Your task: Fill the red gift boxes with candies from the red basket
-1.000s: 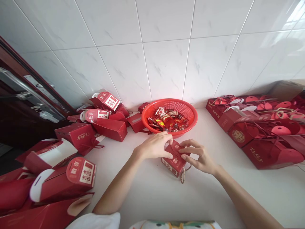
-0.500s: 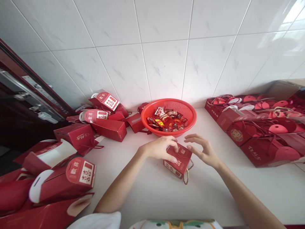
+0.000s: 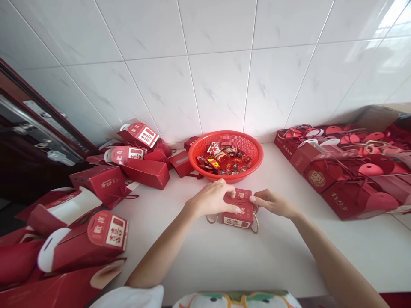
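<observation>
A small red gift box (image 3: pixel 244 211) with white Chinese lettering lies on the white counter in front of me. Its printed front panel faces me, and a twisted rope handle (image 3: pixel 256 226) loops out at each side. My left hand (image 3: pixel 214 200) grips the box from the left, thumb on its top and fingers bent over the far edge. At the right edge, my right hand (image 3: pixel 272 202) has its thumb against the box near the rope; its other fingers are partly hidden. Just behind stands a red plastic basket (image 3: pixel 194 164) holding wrapped candies (image 3: pixel 224 160).
Several red boxes (image 3: pixel 96 239), some with flaps up, crowd the left side of the counter (image 3: pixel 205 265). Rows of red boxes with cords (image 3: pixel 340 201) fill the right. A tiled wall (image 3: pixel 218 85) rises behind, with a dark door (image 3: pixel 38 141) at far left.
The box has turned so that its front panel faces me more squarely. My right hand has moved in from apart to touch its right edge. The left hand keeps its hold.
</observation>
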Demonstrator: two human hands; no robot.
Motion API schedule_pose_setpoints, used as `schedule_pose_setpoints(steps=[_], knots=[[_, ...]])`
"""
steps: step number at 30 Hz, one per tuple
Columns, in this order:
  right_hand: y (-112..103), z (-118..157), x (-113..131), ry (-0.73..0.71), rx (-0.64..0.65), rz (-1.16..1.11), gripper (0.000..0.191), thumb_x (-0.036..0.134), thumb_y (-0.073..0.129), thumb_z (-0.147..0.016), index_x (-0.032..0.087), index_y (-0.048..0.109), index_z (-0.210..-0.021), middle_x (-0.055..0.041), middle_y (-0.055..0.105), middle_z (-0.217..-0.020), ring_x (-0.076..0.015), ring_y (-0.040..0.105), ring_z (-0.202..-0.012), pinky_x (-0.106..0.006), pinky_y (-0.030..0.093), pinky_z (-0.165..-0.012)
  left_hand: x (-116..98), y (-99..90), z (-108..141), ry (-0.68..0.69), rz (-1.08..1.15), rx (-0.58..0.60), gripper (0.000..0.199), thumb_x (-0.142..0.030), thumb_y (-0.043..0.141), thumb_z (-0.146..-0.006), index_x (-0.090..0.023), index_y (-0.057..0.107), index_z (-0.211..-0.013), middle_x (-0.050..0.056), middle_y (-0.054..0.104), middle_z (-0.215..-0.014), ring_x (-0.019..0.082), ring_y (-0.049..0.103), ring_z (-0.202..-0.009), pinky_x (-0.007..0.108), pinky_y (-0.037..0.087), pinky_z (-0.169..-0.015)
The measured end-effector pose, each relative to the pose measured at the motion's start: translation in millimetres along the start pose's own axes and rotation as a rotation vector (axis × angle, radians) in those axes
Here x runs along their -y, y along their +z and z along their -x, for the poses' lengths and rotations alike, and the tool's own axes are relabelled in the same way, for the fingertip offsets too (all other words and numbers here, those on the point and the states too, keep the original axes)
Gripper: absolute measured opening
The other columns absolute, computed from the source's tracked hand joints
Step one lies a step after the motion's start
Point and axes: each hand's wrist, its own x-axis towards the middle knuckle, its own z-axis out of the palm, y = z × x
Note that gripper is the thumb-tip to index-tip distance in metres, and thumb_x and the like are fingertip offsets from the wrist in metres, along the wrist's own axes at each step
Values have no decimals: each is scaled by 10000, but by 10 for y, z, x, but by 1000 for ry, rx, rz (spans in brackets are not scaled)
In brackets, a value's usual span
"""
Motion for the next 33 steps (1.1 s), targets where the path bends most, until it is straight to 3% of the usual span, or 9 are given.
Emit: schedule_pose_setpoints(steps=[3, 9, 14, 18, 21, 25, 28, 33], knots=[[-41, 42, 47, 20, 103, -152, 556, 692, 713, -782, 166, 630, -621, -17, 613, -615, -138, 524, -610, -293, 431, -646, -37, -13, 22, -5, -8, -17, 354, -522, 792, -730, -233, 667, -893, 40, 618, -1031, 242, 647, -898, 307, 478, -741], [-51, 138, 272, -292, -132, -414, 373, 500, 773, -833, 189, 649, -668, -3, 598, -637, -139, 539, -650, -281, 448, -649, -150, -7, 83, -16, -36, -49, 298, -502, 766, -758, -227, 742, -869, 53, 593, -1027, 219, 654, -800, 306, 481, -683], [49, 162, 523, -318, -138, -393, 260, 420, 797, -833, 180, 703, -793, -25, 643, -747, -149, 588, -673, -302, 510, -649, -185, 4, 123, -11, -54, -85, 213, -430, 743, -789, -225, 771, -839, 63, 603, -1059, 233, 665, -831, 326, 485, -721], [96, 114, 636, -263, -110, -336, 301, 450, 790, -834, 163, 700, -852, -28, 654, -756, -148, 601, -650, -305, 531, -623, -106, -80, 132, 106, 200, -146, 232, -432, 700, -840, -211, 771, -838, 68, 663, -1101, 225, 676, -866, 331, 512, -757], [77, 78, 700, -266, -148, -306, 341, 482, 791, -822, 161, 709, -902, -40, 681, -795, -159, 628, -686, -311, 554, -651, -67, -193, 167, 136, 553, -166, 324, -461, 682, -873, -199, 744, -1054, 80, 708, -1133, 214, 697, -871, 341, 548, -785], [54, 58, 800, -249, -217, -196, 386, 552, 757, -830, 170, 711, -869, -63, 718, -863, -187, 664, -774, -328, 567, -721, -94, -290, 239, 244, 930, -129, 446, -482, 701, -883, -180, 676, -1210, 112, 686, -1268, 276, 679, -1141, 415, 530, -994], [90, 37, 860, -220, -257, -102, 431, 609, 741, -816, 179, 716, -845, -64, 735, -845, -203, 677, -770, -324, 562, -684, -123, -273, 252, 333, 1022, -99, 491, -474, 710, -887, -192, 643, -1284, 125, 660, -1337, 309, 617, -1268, 466, 481, -1088], [188, -22, 889, -220, -347, -93, 470, 632, 752, -779, 174, 723, -877, -82, 769, -888, -225, 713, -785, -329, 571, -685, -156, -164, 179, 358, 1032, -134, 530, -445, 718, -880, -218, 605, -1345, 128, 609, -1416, 324, 575, -1317, 499, 470, -1110]])
